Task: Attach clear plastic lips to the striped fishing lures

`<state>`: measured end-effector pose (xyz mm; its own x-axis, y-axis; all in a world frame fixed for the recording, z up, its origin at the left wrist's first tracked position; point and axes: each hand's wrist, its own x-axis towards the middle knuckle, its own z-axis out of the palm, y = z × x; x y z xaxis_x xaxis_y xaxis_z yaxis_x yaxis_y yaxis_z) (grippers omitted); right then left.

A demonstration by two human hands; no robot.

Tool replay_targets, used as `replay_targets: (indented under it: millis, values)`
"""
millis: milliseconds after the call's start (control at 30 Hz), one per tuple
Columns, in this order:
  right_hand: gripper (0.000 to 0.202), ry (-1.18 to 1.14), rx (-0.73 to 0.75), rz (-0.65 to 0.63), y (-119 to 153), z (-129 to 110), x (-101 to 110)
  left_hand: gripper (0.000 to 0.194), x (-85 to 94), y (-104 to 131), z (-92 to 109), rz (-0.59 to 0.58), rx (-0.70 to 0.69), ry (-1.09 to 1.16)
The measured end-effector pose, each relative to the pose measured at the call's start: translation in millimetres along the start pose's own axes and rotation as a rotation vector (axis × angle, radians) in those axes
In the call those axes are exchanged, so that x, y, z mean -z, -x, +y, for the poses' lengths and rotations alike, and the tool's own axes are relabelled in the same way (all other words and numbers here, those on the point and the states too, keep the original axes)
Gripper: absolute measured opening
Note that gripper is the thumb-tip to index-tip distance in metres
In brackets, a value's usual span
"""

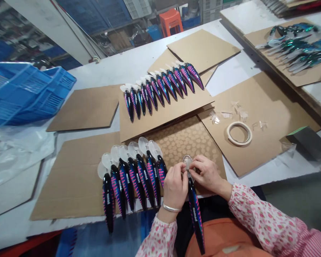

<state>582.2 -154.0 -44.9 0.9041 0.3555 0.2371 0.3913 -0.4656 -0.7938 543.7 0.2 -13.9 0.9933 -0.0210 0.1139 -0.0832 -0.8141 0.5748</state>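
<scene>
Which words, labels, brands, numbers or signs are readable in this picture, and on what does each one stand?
"nomad": on the held lure.
"nomad": on several lures in the near row.
Far row: small pale marks, too small to read.
I can read no other text.

Seven near-row lures (136,182), one held lure (194,214), one tape roll (240,143).

White table (101,73) with brown cardboard sheets (82,107) and, at left, blue plastic crates (18,94).

Lures (136,180) bar the left; patterned cardboard (187,137) offers passage ahead.
</scene>
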Motion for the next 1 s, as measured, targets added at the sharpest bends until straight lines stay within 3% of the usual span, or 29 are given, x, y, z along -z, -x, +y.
replay_targets:
  millis: [100,200,300,467,567,633,700,800,900,1000]
  values:
    - [0.009,-0.002,-0.009,-0.010,0.5,0.4,0.9,0.014,0.0,3.2,-0.2,-0.070,0.135,0.221]
    - [0.009,-0.019,-0.014,-0.025,1.0,1.1,1.9,0.025,1.4,2.7,-2.9,-0.023,0.198,0.284]
    - [0.010,-0.032,-0.014,-0.043,-0.7,3.1,1.3,0.031,1.1,-1.4,-4.2,0.004,0.174,0.236]
    - [0.010,-0.016,-0.016,-0.064,-3.9,6.3,4.1,0.023,0.0,-9.1,-4.3,-0.033,0.124,0.211]
    - [0.002,-0.060,-0.040,-0.082,13.1,-3.4,13.0,0.022,-1.1,-10.0,-3.1,-0.019,0.083,0.144]
    - [0.022,-0.144,-0.081,-0.203,35.8,-14.8,18.1,0.020,-2.9,-9.0,-0.6,0.009,0.072,0.093]
    - [0.055,-0.231,-0.098,-0.348,59.9,-24.0,19.6,0.019,-3.9,-7.7,3.4,0.036,0.059,0.071]
    - [0.074,-0.328,-0.127,-0.375,75.4,-25.5,13.8,0.027,1.4,-4.9,9.6,0.087,0.019,0.051]
    - [0.065,-0.348,-0.111,-0.313,52.8,-19.8,-0.7,0.038,15.8,3.8,11.5,0.153,-0.029,0.022]
    - [0.060,-0.307,0.045,-0.276,9.7,-20.7,-15.9,0.046,25.9,19.5,4.2,0.147,-0.111,-0.052]
